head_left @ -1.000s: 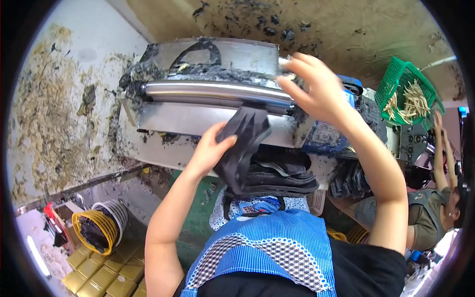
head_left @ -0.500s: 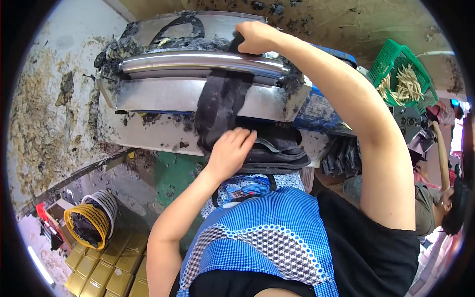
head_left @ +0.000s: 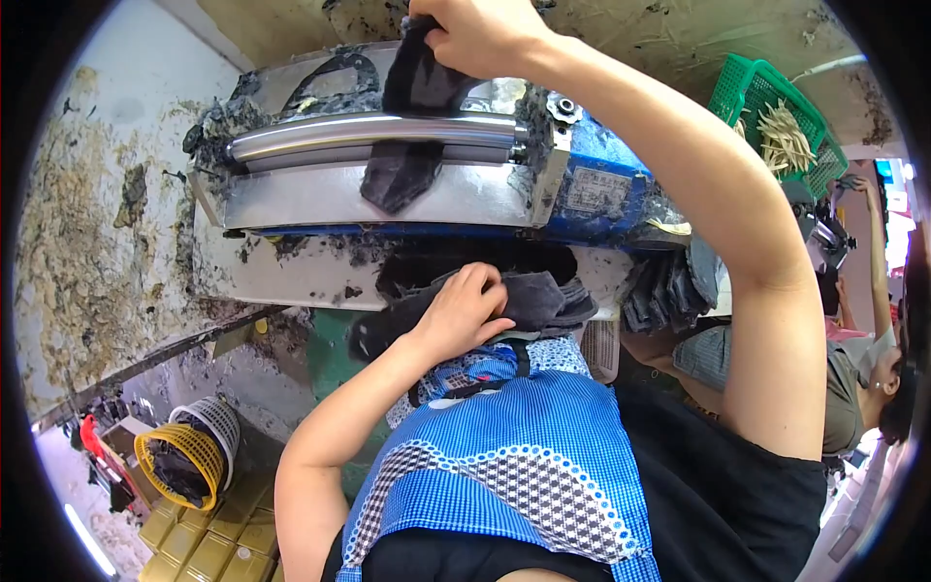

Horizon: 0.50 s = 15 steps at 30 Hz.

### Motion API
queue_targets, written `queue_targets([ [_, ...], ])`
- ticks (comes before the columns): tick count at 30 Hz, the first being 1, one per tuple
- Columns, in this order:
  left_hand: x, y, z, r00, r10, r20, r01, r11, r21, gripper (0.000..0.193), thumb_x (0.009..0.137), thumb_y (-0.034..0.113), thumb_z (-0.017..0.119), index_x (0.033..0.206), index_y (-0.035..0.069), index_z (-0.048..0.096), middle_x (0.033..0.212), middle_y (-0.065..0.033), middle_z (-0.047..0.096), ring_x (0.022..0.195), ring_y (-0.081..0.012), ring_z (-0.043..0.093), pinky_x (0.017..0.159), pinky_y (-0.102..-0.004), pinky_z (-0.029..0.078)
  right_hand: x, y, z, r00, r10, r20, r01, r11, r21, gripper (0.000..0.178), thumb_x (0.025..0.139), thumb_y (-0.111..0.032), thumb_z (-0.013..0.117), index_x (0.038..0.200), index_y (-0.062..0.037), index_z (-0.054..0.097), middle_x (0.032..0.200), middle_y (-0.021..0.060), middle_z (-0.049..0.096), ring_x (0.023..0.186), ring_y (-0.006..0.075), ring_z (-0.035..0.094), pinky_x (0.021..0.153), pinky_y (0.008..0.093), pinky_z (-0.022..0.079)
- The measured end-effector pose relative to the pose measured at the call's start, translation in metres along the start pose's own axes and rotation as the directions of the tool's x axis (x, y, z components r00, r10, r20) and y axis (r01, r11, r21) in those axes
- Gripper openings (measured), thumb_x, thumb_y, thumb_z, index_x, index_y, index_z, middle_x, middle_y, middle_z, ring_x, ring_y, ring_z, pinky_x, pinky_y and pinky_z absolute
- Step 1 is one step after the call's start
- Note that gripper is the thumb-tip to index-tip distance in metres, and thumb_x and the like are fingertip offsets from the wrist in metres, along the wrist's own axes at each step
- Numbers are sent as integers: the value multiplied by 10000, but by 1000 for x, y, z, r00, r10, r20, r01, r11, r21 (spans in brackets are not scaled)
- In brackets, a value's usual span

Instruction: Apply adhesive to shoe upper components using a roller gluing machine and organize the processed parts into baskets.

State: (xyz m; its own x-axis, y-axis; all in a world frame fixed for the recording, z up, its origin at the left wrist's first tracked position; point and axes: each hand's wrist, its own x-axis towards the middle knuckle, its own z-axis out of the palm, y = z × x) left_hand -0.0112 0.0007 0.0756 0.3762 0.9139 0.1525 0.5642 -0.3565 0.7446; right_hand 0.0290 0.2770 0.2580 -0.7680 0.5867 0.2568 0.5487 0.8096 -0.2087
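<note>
My right hand is raised above a metal roller machine, its fingers pinching the upper end of a black fuzzy fabric piece. This piece passes through the rollers, and its pointed lower end hangs over the sloping metal plate. Close to my waist, my left hand has its fingers curled over the top of a stack of dark fabric pieces, closed on one of them; the thumb shows at the right. Part of the stack is hidden under that hand.
Black lint covers the machine ends and the white tabletop. More dark pieces lie to the right, below a blue motor housing. A green basket stands far right, a yellow basket lower left. Another person is at right.
My right hand has pulled the fabric piece upward, away from me, and slightly left, so less of it hangs below the rollers. My left hand has left that piece and lies on the stack.
</note>
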Motion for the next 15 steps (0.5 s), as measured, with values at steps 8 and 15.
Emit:
queue_targets([
  [8,5,-6,-16,944,-168,285,189,981,-48,425,868,255,770,1195,34,613,1016,-176,642,973,-396,640,843,-479,527,23,11,-46,994,-10,-112,5,999,-41,188,798,-158,647,930,-50,726,942,210,733,961,419,698,863,508,558],
  [15,2,-32,-105,873,-488,0,433,775,-460,414,935,276,713,1213,-23,643,1022,-180,741,960,-269,734,864,-383,560,71,46,-55,964,123,-236,-154,981,-118,324,830,-74,620,1153,-78,591,1013,258,712,1014,442,679,868,528,538],
])
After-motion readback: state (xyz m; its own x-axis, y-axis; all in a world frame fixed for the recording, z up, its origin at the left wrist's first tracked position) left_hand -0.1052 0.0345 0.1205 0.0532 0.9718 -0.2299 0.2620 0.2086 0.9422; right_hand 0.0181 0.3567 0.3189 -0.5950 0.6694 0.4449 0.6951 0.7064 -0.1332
